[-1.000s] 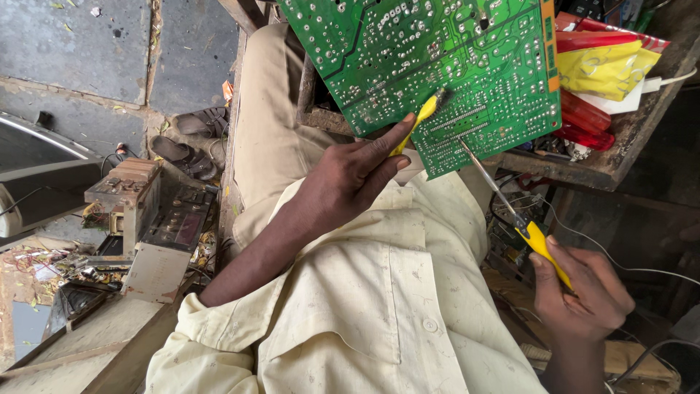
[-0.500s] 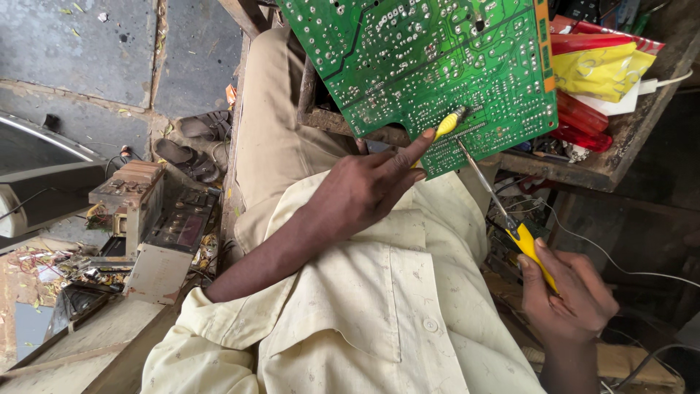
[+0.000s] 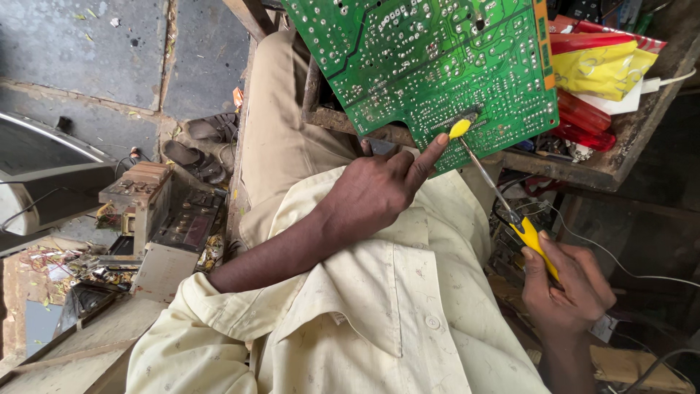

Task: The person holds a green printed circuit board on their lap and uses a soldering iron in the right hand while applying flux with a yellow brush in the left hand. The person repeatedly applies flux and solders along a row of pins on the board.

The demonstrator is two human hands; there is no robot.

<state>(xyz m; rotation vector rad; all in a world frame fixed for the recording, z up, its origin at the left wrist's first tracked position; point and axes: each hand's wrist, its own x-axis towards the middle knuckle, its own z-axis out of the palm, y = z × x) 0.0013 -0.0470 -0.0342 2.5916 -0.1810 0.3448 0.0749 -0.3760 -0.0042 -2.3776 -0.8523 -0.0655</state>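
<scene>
Circuit board (image 3: 430,66): green, solder side up, propped against cluttered bench (image 3: 612,164).
Left hand (image 3: 379,191): clenched on a yellow-tipped tool (image 3: 459,129), forefinger extended, tip touching board.
Right hand (image 3: 569,288): gripping yellow-handled soldering iron (image 3: 536,244), its point at the same spot.
Bench: red and yellow packets (image 3: 601,69) heaped beside board.

- circuit board (image 3: 430,58): green, dotted with silver solder points, orange strip on one edge
- soldering iron (image 3: 514,219): yellow handle, silver shaft
- small tool (image 3: 459,128) at the board: yellow
- shirt (image 3: 379,314): pale cream
- packets (image 3: 601,69): yellow and red
</scene>
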